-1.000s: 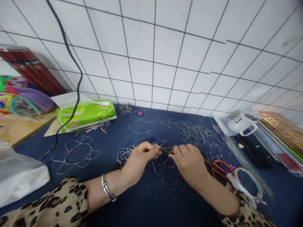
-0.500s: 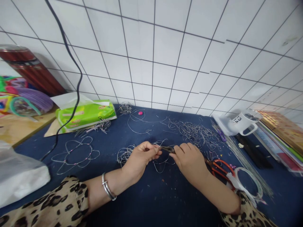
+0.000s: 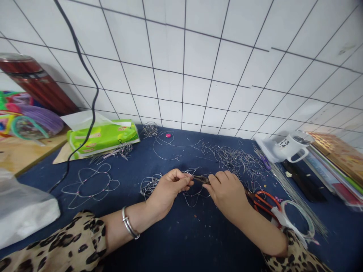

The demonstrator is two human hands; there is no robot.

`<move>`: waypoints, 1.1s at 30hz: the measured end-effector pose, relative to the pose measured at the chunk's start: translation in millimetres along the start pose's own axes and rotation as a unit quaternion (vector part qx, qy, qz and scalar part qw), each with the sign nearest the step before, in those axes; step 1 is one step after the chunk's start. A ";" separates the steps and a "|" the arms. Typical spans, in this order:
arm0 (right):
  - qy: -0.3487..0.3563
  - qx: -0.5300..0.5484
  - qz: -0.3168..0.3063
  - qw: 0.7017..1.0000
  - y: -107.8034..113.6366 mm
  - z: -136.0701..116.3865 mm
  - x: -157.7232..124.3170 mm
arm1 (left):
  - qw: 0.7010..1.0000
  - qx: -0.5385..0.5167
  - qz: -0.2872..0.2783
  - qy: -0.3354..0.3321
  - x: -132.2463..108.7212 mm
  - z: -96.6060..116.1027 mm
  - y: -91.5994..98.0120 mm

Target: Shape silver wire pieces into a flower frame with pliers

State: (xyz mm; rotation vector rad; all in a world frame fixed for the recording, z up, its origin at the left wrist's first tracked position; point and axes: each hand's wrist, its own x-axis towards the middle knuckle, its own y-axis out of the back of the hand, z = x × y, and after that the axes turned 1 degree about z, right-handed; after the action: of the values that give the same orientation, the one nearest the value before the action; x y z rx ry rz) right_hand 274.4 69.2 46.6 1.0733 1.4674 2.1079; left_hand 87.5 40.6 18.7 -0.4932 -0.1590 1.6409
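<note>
My left hand (image 3: 172,189) pinches part of a looped silver wire piece (image 3: 192,202), whose thin loops show between and below my hands. My right hand (image 3: 228,192) is closed around dark pliers (image 3: 202,179). The pliers' tips point left and meet the wire at my left fingertips; the exact grip point is too small to make out. Just left of my left hand lies a bundle of coiled wire (image 3: 149,186). A finished-looking flower-shaped wire ring (image 3: 92,184) with small pink beads rests on the blue cloth farther left.
Loose wire pieces (image 3: 238,158) lie behind my right hand. Orange-handled scissors (image 3: 265,200), a clear coil (image 3: 309,215), long straight wires and a white mug (image 3: 295,146) are at the right. A green tissue pack (image 3: 104,136), black cable and plastic bag (image 3: 25,211) stand left.
</note>
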 end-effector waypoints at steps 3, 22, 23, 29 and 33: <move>0.004 0.001 -0.007 1.000 0.4 0.7 0.1 | 1.000 0.011 -0.001 -0.008 0.2 -0.9 0.6; 0.022 0.000 -0.018 1.000 2.4 1.6 1.2 | 0.999 0.026 0.004 -0.038 1.0 -2.3 2.0; 0.024 0.002 -0.019 1.000 2.6 1.4 1.2 | 0.999 0.026 0.005 -0.038 1.3 -2.5 2.0; 0.023 0.007 -0.023 0.999 2.3 2.1 1.5 | 0.999 0.020 0.001 -0.037 2.1 -3.0 2.0; 0.015 0.023 -0.030 0.999 0.6 4.9 1.5 | 0.999 0.017 -0.008 -0.035 1.7 -2.4 2.2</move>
State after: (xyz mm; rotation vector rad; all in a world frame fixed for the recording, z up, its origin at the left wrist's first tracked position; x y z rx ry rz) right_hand 277.2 73.1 48.5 1.0046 1.5505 2.0662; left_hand 86.4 41.5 15.3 -0.4075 -0.1860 1.6430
